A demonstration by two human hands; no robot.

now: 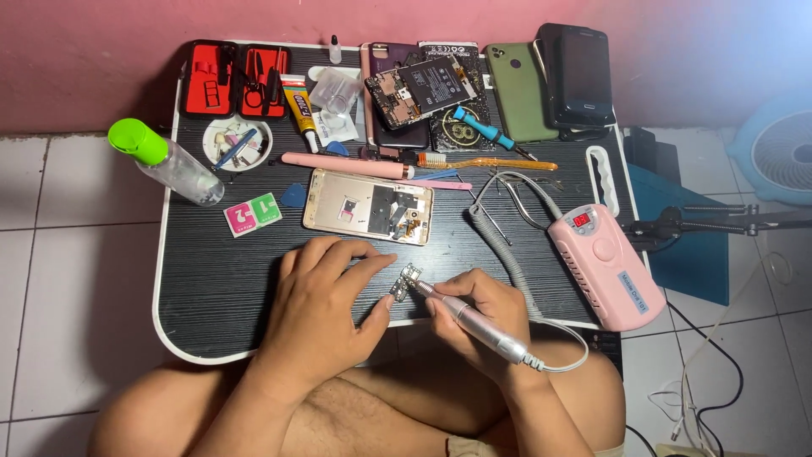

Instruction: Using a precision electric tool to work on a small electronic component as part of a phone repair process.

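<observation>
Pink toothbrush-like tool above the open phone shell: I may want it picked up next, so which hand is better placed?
Probably the left hand: it only steadies the small circuit board and lies nearer the pink tool. The right hand has its grip on the rotary handpiece.

The left hand pinches a small circuit board between thumb and fingers on the black table. The right hand grips a silver rotary handpiece like a pen, its tip touching the board. Just beyond the grip lies an opened phone frame; right of it, a coiled cord joins a pink control box.
</observation>
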